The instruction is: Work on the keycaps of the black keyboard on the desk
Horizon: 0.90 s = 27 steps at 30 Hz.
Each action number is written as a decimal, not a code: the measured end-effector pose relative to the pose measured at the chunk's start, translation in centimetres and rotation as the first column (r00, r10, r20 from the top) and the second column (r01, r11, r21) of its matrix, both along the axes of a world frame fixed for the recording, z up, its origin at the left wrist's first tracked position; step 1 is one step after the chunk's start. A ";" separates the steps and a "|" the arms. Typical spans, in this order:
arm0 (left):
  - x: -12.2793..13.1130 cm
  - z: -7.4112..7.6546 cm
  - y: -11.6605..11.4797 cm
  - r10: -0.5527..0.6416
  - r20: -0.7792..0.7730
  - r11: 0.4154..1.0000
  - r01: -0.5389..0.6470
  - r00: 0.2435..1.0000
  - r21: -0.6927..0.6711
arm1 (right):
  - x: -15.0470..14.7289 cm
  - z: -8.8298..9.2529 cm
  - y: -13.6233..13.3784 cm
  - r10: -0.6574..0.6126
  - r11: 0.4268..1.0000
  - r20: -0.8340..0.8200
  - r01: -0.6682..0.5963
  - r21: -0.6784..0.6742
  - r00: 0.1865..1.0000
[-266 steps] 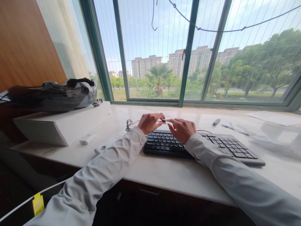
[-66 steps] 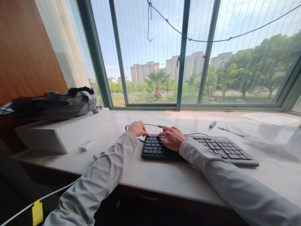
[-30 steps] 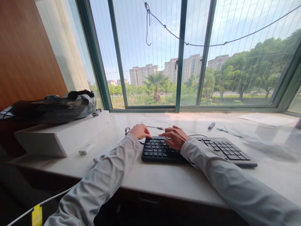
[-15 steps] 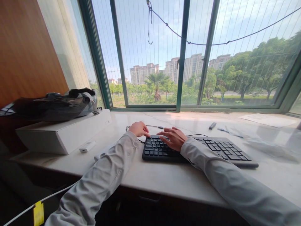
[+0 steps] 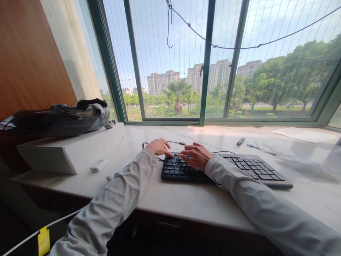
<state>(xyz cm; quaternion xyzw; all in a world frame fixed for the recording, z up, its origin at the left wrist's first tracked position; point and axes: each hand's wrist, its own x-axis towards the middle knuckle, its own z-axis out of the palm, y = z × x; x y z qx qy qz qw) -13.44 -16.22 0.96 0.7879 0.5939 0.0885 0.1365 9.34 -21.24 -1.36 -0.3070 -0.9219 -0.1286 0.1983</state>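
Note:
A black keyboard (image 5: 262, 170) lies on the pale marble sill. At its upper left corner is my left hand (image 5: 159, 146), thumb and index finger apart, the thumb on or just over the top row of keys. My right hand (image 5: 198, 155) rests across the left-middle part of the keyboard, its fingers stretched leftward over the keys and covering several of them. Neither hand grips anything. Behind the hands runs a thin black cable (image 5: 223, 152), with a small dark plug (image 5: 181, 143) lying between them.
On the left a white box (image 5: 93, 151) carries a dark helmet-like visor (image 5: 66, 119). A small white device (image 5: 99, 165) lies beside the box. Towards the right are a small dark stick (image 5: 241, 141), a blue-tipped tool (image 5: 253, 146), clear plastic wrap (image 5: 306, 167) and paper (image 5: 302, 135).
My left thumb and index finger have spread apart, and the thumb has shifted slightly right onto the keyboard's corner keys. The right hand has barely moved.

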 end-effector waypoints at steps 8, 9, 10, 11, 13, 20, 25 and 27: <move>0.2 -0.1 0.1 -0.011 0.044 1.000 0.010 0.999 0.021 | -0.1 -0.4 0.3 0.077 0.997 0.002 -0.077 -0.019 0.997; 0.1 0.1 0.1 -0.020 0.061 1.000 0.019 0.998 0.017 | -0.1 -0.5 0.3 0.076 0.997 0.016 -0.075 -0.020 0.997; 0.0 0.2 0.1 -0.031 0.075 0.999 0.031 0.997 0.008 | -0.2 -0.4 0.3 0.077 0.997 0.028 -0.076 -0.015 0.997; 0.0 0.3 0.0 -0.047 0.082 0.999 0.047 0.996 -0.006 | -0.2 -0.4 0.3 0.079 0.997 0.034 -0.079 -0.001 0.996; -0.1 0.6 -0.1 -0.077 0.073 0.996 0.080 0.994 -0.037 | -0.2 -0.1 0.2 0.086 0.995 0.034 -0.087 0.042 0.996; 0.4 0.5 -0.6 -0.066 0.052 0.997 0.068 0.996 -0.047 | 0.4 0.4 0.2 0.038 0.991 -0.021 -0.035 0.127 0.999; 0.6 0.2 -0.6 -0.072 0.042 0.995 0.075 0.996 -0.066 | 0.4 0.2 0.3 0.079 0.985 -0.004 -0.078 0.153 0.997; 0.6 0.2 -0.7 -0.084 0.063 0.993 0.089 0.994 -0.081 | 0.4 0.2 0.2 0.106 0.982 0.007 -0.106 0.156 0.994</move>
